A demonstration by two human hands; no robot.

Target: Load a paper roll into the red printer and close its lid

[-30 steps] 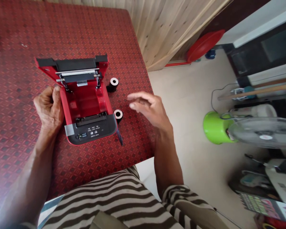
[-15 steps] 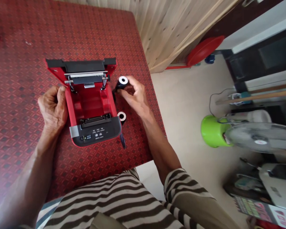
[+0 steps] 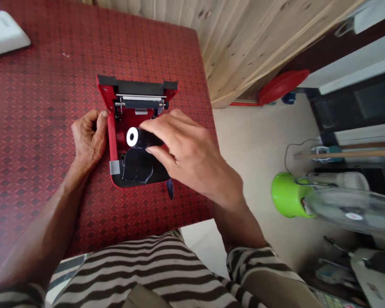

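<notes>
A small red-and-black receipt printer [image 3: 112,139] stands on the table with its lid [image 3: 137,87] raised, the inside facing me. My right hand [image 3: 188,147] pinches a black paper roll [image 3: 133,136] between thumb and fingers, over the printer's red compartment. The roll's white end faces left, and its loose black tail [image 3: 137,164] hangs across the front panel, covering the buttons. My left hand [image 3: 90,136] is curled into a fist on the table, thumb against the printer's left wall. The second roll seen before is hidden, apparently by my right hand.
The printer stands on a red patterned table [image 3: 57,94]. A white object [image 3: 5,34] lies at the far left. Wooden panelling [image 3: 244,47] borders the table's far side. On the floor at right stand a green stool [image 3: 284,194] and a fan [image 3: 346,211].
My right hand has taken the farther paper roll from beside the printer and carried it left over the open compartment. My left hand stays against the printer's side. The view has shifted.
</notes>
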